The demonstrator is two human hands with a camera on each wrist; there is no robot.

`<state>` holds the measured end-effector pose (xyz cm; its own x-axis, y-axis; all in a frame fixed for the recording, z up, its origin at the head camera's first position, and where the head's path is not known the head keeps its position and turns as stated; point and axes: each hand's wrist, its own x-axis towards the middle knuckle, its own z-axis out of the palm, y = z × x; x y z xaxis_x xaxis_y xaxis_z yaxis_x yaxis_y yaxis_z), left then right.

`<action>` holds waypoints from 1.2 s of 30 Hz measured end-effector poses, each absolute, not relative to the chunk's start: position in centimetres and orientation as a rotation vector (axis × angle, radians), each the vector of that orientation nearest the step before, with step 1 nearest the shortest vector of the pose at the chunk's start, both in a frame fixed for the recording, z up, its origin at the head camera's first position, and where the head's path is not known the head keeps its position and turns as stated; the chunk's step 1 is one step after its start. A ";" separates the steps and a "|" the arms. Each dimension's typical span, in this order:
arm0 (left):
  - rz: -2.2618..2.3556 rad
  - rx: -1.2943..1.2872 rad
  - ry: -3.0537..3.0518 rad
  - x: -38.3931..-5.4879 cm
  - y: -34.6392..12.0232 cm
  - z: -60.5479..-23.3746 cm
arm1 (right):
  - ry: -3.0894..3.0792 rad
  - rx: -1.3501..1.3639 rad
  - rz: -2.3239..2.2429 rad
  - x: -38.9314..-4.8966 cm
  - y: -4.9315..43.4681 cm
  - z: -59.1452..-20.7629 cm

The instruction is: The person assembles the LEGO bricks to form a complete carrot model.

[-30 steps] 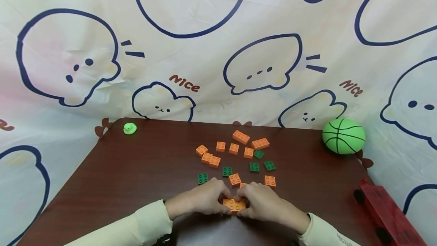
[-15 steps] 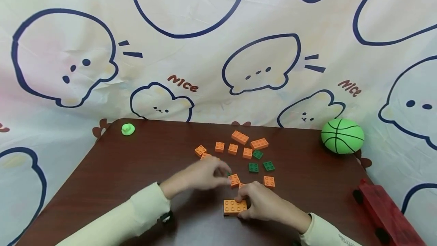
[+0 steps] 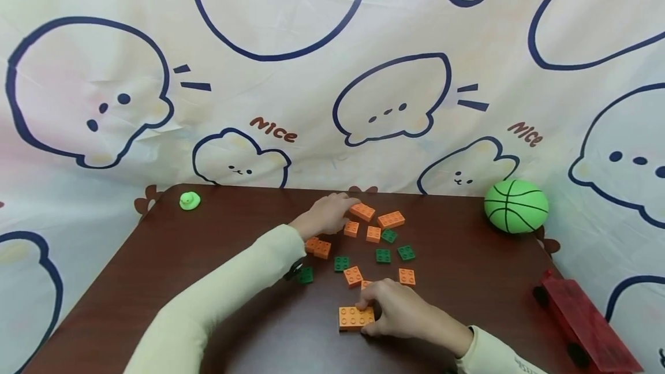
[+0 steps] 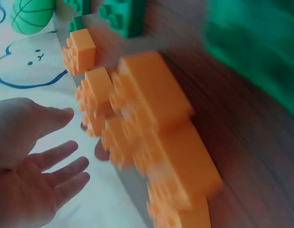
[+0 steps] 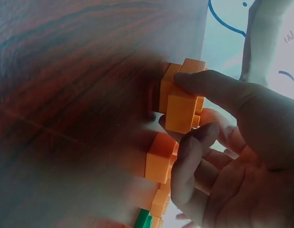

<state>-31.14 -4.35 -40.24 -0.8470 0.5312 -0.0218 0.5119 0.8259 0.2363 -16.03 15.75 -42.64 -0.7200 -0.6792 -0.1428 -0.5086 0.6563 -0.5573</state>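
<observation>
The dark desk (image 3: 249, 333) ran out of sight at its near edge. The left arm's pale sleeve (image 3: 223, 293) stretched over it, partly covering an orange pair of bricks (image 3: 320, 249). A red toy vehicle (image 3: 587, 321) lay along the right edge, and a green ball (image 3: 516, 206) sat by the far right corner. The left hand (image 3: 326, 215), fingers loose and holding nothing, was near the far edge. The right hand (image 3: 397, 309) pinched a studded orange block (image 3: 352, 318) toward the near edge; its fingers hid the block's right end, while the left end jutted clear. A long orange brick (image 3: 363, 212) lay just beside the left hand's fingertips; whether they touched I couldn't tell. A smaller orange brick (image 3: 366, 285) peeked out beyond the right hand, mostly covered.
</observation>
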 end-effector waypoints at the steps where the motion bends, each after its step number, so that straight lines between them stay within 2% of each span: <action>1: 0.338 0.825 2.911 -31.6 -3.8 -40.4 | 2.535 -0.945 -0.704 -16.1 15.8 -42.7; 9: 0.168 0.800 2.892 -33.8 -0.9 -41.9 | 2.515 -0.949 -0.678 -16.2 15.5 -42.7; 25: 0.161 0.825 2.866 -35.3 -1.1 -41.5 | 2.533 -0.888 -0.629 -15.8 15.8 -42.4; 31: 0.394 0.821 2.807 -34.6 -3.6 -39.8 | 2.549 -0.909 -0.645 -15.9 15.7 -42.6; 36: 0.545 0.874 2.777 -31.7 -5.7 -39.2 | 2.540 -0.913 -0.666 -16.1 15.9 -42.5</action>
